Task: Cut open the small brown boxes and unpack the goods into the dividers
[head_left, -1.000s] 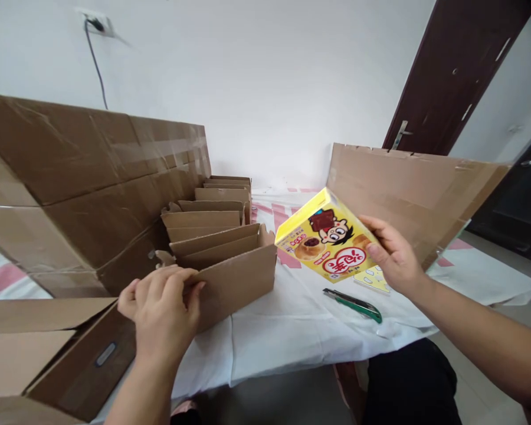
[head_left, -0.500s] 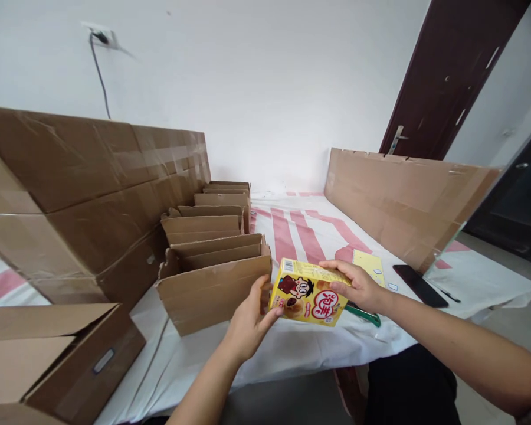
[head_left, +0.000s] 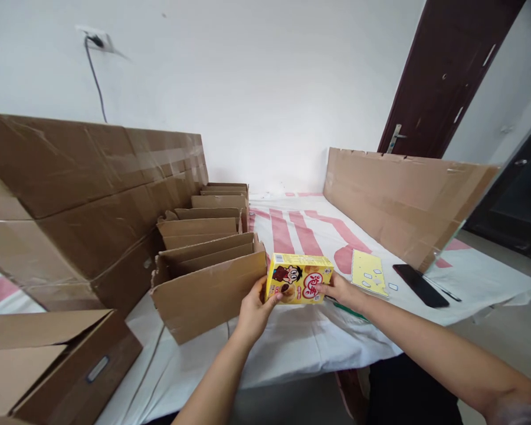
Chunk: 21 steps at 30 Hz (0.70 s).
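Observation:
A yellow snack box (head_left: pixel 299 280) with a cartoon figure and red lettering is held up between both hands over the near part of the table. My left hand (head_left: pixel 255 310) grips its left end, thumb on the printed front. At the other end my right hand (head_left: pixel 336 291) is closed on it, thumb also across the front. Just left of the snack box stands an open cardboard box (head_left: pixel 212 289), its near wall tilted. A green object (head_left: pixel 353 313) lies partly hidden under my right forearm.
More open cardboard boxes (head_left: pixel 201 227) line up behind, beside stacked taped cartons (head_left: pixel 92 195). An open carton (head_left: pixel 79 372) sits front left. On the right are a yellow sheet (head_left: pixel 369 273), a phone (head_left: pixel 420 285), a pen and an upright cardboard panel (head_left: pixel 398 203), all on white-and-pink cloth (head_left: pixel 287 342).
The snack box has shifted slightly left and up and now sits more level, facing me. My right hand has moved from its top to its right end.

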Motion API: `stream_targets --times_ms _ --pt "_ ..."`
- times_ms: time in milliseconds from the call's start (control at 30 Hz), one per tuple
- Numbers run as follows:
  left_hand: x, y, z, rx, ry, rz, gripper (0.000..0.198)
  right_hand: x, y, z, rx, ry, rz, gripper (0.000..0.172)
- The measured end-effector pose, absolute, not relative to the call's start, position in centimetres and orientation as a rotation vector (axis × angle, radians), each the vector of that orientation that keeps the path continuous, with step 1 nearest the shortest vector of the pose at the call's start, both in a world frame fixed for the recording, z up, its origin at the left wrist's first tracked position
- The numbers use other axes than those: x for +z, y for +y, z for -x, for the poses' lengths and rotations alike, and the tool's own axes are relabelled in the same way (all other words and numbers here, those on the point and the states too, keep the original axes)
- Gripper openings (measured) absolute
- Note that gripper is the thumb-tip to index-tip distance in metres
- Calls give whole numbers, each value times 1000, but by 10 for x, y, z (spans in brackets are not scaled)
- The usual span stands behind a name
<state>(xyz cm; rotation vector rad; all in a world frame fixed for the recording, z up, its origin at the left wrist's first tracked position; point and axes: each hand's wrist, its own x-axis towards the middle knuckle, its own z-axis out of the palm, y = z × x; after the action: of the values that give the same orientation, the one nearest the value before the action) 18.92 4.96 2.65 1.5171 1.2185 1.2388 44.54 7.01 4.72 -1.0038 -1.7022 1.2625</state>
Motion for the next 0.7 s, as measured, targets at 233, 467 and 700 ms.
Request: stream_targets --times_ms 233,467,700 --pt "27 56 -194 1187 1277 -1553 66 40 75 -441 1285 -1614 992 63" --pt "31 48 -184 1033 1357 -1605 56 36 72 -437 1348 -1621 985 65" --pt "66 17 -145 358 1652 -1919 39 20 68 -409 1297 -1776 1031 65"
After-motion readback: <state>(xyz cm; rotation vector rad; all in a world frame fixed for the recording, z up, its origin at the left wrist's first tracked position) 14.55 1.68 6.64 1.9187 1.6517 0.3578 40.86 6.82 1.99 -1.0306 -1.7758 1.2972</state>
